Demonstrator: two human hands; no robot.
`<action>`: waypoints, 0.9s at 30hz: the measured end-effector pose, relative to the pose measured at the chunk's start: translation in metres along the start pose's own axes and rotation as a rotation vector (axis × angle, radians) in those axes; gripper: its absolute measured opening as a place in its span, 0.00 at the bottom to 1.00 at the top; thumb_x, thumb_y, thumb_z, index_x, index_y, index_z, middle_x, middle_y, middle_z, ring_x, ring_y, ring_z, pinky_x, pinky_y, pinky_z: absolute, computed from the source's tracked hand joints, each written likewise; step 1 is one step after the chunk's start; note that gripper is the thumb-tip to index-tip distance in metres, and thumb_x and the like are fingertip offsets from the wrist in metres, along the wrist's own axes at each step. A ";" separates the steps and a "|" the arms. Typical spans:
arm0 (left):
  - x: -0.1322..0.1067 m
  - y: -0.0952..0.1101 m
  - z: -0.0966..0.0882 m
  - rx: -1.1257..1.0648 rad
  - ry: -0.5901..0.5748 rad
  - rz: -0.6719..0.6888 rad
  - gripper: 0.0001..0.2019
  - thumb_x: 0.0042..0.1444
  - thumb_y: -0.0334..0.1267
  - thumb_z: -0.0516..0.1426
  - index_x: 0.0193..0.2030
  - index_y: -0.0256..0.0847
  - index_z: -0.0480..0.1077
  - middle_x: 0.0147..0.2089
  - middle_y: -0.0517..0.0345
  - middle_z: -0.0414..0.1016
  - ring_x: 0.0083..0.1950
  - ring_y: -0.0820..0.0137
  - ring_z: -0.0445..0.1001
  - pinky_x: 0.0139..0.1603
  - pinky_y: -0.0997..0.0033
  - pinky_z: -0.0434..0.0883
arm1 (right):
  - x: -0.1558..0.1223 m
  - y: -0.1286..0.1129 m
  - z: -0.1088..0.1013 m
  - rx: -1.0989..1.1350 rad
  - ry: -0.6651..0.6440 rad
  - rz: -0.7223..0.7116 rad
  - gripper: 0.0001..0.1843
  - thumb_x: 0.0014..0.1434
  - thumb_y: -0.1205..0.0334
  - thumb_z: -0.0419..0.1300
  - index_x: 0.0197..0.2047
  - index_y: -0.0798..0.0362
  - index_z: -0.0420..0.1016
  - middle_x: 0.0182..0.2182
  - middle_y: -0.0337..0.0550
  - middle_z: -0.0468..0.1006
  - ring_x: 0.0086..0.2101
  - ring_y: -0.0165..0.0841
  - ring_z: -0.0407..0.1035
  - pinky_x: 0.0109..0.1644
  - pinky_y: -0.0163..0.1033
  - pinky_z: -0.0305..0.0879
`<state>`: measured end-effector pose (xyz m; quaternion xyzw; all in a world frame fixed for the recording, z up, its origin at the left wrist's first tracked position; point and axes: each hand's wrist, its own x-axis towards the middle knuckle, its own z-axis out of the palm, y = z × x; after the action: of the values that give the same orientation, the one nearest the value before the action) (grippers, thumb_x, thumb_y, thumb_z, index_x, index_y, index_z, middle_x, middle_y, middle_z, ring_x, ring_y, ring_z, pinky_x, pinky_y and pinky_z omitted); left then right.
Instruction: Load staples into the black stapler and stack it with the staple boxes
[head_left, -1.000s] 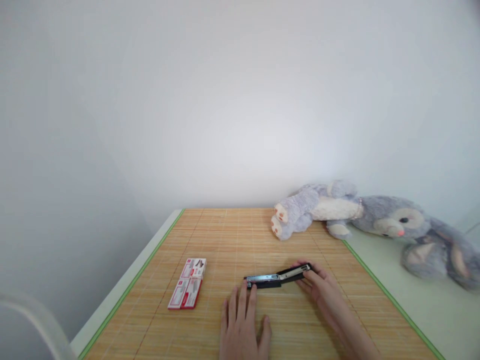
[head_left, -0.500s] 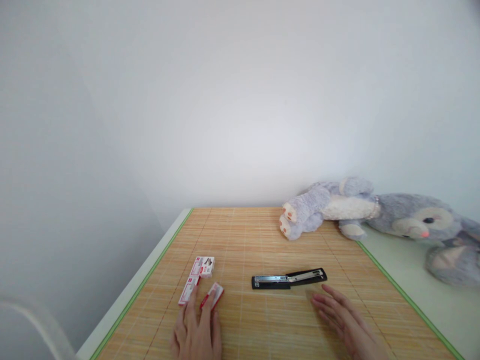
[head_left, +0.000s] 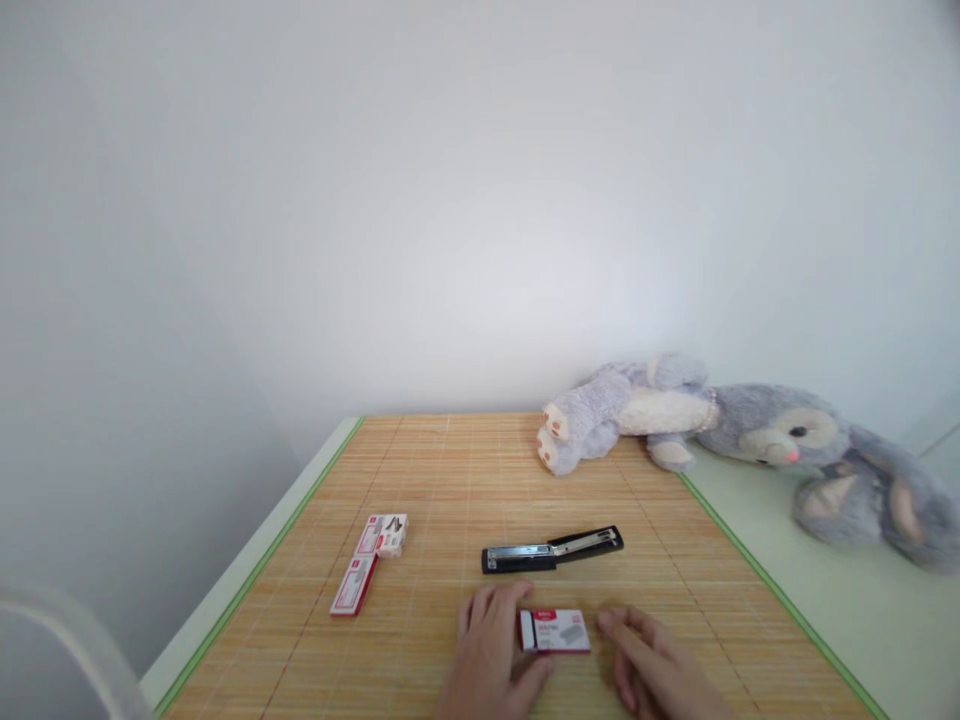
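A small white and red staple box lies in front of me, its printed face up and a grey and dark strip at its left end. My left hand holds that end, fingers behind it and thumb along the near edge. Just off the box's right end is my right hand, fingers loosely curled and seemingly holding nothing. Beyond the box rests a black stapler, swung wide open with its metal inner parts showing.
Other staple boxes lie to the left, one with a stapler picture on top. A grey plush rabbit lies along the back right by the wall. Under everything is a bamboo mat with green edging.
The staple box under my left hand has moved from the left to the middle, turned crosswise. My right hand has come in close to its right end. The view has shifted slightly right.
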<state>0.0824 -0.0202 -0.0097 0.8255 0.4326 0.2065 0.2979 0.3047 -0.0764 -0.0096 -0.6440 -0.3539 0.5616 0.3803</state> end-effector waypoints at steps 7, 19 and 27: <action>-0.003 -0.012 -0.015 -0.007 0.036 -0.019 0.17 0.56 0.43 0.67 0.51 0.53 0.73 0.61 0.58 0.71 0.64 0.58 0.65 0.64 0.57 0.62 | 0.011 -0.014 -0.002 -0.666 -0.018 -0.394 0.22 0.56 0.59 0.63 0.55 0.46 0.76 0.24 0.31 0.72 0.27 0.32 0.68 0.32 0.35 0.57; -0.005 -0.022 -0.020 -0.010 0.113 -0.008 0.17 0.54 0.42 0.69 0.50 0.54 0.75 0.58 0.59 0.73 0.61 0.58 0.66 0.63 0.58 0.63 | 0.021 -0.072 0.028 -0.999 -0.103 -0.548 0.10 0.58 0.60 0.62 0.39 0.40 0.85 0.30 0.36 0.84 0.32 0.35 0.75 0.35 0.36 0.55; -0.005 -0.019 -0.024 -0.022 0.107 -0.019 0.17 0.54 0.43 0.69 0.50 0.53 0.75 0.58 0.58 0.73 0.61 0.57 0.66 0.62 0.58 0.63 | 0.034 -0.077 0.044 -1.104 -0.124 -0.623 0.09 0.52 0.67 0.61 0.32 0.46 0.83 0.29 0.39 0.83 0.32 0.35 0.73 0.34 0.37 0.51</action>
<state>0.0539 -0.0088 -0.0055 0.8058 0.4535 0.2522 0.2854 0.2626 -0.0065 0.0395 -0.5782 -0.7834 0.1958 0.1167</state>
